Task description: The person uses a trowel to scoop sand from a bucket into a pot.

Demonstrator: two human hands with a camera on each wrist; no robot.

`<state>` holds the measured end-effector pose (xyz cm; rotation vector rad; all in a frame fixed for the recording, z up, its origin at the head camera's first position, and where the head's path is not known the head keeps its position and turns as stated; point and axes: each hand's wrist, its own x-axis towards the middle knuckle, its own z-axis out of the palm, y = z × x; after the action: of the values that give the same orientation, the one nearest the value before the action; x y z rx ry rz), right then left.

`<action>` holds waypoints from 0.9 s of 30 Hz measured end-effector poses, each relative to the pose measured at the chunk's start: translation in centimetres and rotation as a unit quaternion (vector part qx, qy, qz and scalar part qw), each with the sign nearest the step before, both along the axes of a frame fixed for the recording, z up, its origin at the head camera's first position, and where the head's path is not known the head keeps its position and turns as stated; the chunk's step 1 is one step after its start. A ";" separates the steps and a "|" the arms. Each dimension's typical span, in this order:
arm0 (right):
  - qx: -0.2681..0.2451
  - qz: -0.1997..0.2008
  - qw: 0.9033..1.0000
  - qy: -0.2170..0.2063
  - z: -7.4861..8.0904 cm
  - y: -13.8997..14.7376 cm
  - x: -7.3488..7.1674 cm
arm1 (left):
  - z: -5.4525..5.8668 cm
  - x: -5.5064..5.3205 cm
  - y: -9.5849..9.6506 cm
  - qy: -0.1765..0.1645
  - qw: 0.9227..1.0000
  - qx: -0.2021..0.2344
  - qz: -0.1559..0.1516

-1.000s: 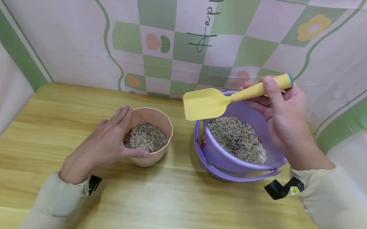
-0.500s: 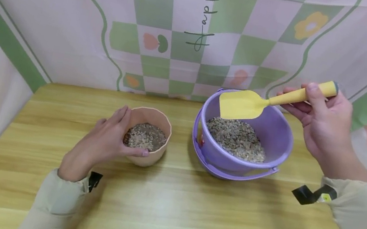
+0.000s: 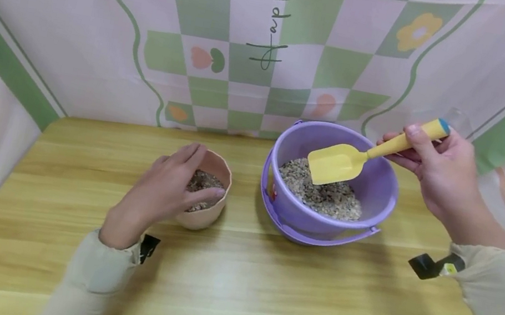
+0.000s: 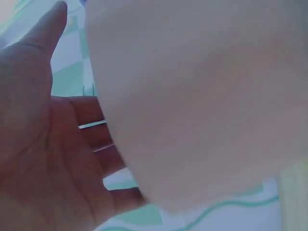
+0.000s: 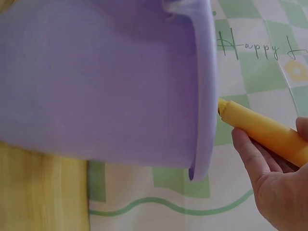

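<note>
My left hand [image 3: 163, 187] is at the left side of a small peach flower pot [image 3: 201, 220], its thumb and fingers spread over the rim. In the left wrist view the palm faces the pot wall [image 4: 207, 106], the fingertips go behind it and the thumb stands apart. Gravel [image 3: 202, 182] fills part of the pot, partly hidden by the hand. My right hand [image 3: 449, 175] grips the handle of a yellow toy shovel [image 3: 337, 164], with the blade above the purple bucket [image 3: 311, 224]. The blade looks bare. In the right wrist view the bucket wall [image 5: 110, 86] hides the blade.
More gravel [image 3: 333, 200] lies inside the bucket, whose carrying handle [image 3: 333, 245] hangs down at the front. Both containers stand on a wooden table [image 3: 229, 288]. A checked cloth [image 3: 243, 66] rises behind them, with cloth at both sides.
The shovel first moved right over the bucket, then its blade dipped slightly lower. My left hand has shifted right and now covers more of the pot.
</note>
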<state>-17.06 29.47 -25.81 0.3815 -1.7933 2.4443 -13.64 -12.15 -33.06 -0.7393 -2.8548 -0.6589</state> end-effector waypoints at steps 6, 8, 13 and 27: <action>0.036 -0.014 0.999 0.008 -0.3 0.4 -0.2 | 0.9 -0.5 2.8 0.105 0.993 0.008 -0.057; 0.052 -0.021 0.998 0.010 -0.4 0.5 -0.2 | 1.3 -0.4 3.7 0.088 0.994 0.016 -0.064; 0.107 -0.038 0.993 0.020 -0.6 0.5 -0.4 | 2.2 0.0 5.9 0.031 0.996 0.046 -0.070; 0.268 -0.101 0.957 0.053 -0.5 0.4 -0.6 | 1.5 -0.2 9.8 0.078 0.994 -0.004 -0.080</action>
<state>-17.71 29.91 -26.35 0.3325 -2.2964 1.7440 -13.81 -2.33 -31.58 -0.9843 -2.6787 -0.5808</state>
